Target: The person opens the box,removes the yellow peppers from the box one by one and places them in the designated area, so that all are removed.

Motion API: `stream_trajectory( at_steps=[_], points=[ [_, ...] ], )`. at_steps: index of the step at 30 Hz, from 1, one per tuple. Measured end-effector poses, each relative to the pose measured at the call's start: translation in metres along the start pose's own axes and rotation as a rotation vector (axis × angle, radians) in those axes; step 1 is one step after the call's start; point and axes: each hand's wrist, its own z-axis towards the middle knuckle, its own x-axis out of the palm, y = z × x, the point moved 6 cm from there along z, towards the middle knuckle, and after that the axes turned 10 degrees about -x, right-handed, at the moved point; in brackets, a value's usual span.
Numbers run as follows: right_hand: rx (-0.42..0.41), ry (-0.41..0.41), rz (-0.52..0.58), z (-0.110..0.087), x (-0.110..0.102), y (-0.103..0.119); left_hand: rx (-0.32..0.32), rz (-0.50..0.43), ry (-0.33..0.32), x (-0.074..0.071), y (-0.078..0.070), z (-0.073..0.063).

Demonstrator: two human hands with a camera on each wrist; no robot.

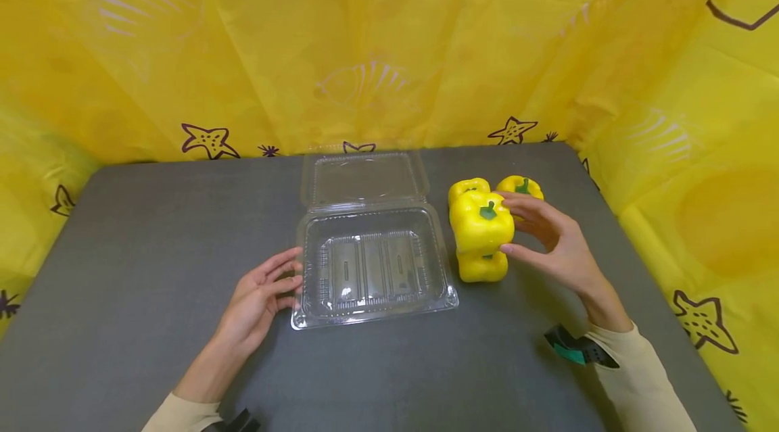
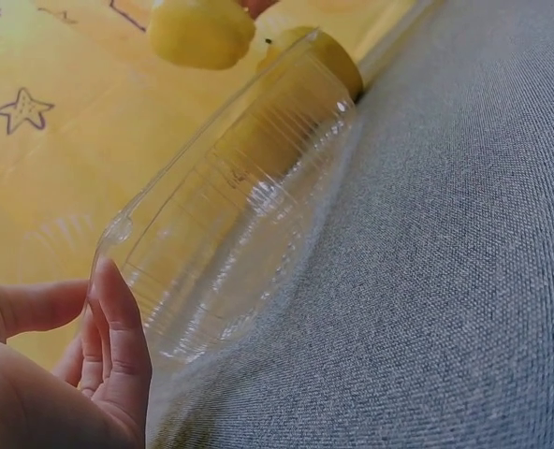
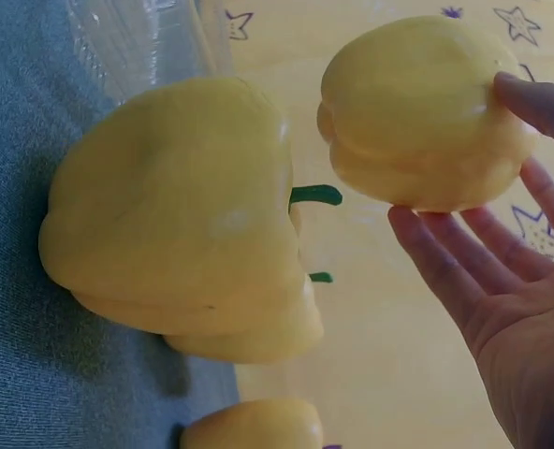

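A clear plastic clamshell container lies with its hinged lid folded back, away from me. My left hand pinches the container's left rim between thumb and fingers, as the left wrist view shows. To the right of the container, my right hand grips a yellow bell pepper with a green stem. That pepper is raised off the table, thumb on one side and fingertips on the other. Beneath it in the head view sits another yellow bell pepper, partly hidden.
Two more yellow bell peppers stand farther back, one behind the held pepper and one at the back right. The dark grey table meets a yellow patterned cloth at the back and sides.
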Motion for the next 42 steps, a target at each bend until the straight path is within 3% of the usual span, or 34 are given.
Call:
stream_trajectory(
  at_steps=[11,21,31,42],
  points=[
    [0.070,-0.030,0.052,-0.013,-0.012,-0.005,0.013,0.016,-0.021,0.000,-0.001,-0.002],
    [0.012,-0.078,0.127,-0.022,-0.019,-0.005,0.010,-0.002,-0.022,-0.001,0.001,-0.002],
    [0.015,-0.105,0.117,-0.024,-0.022,-0.004,0.018,-0.012,-0.009,-0.001,0.002,-0.002],
    [-0.035,-0.142,0.166,-0.026,-0.031,-0.001,0.018,-0.018,-0.012,0.000,0.000,-0.002]
  ],
)
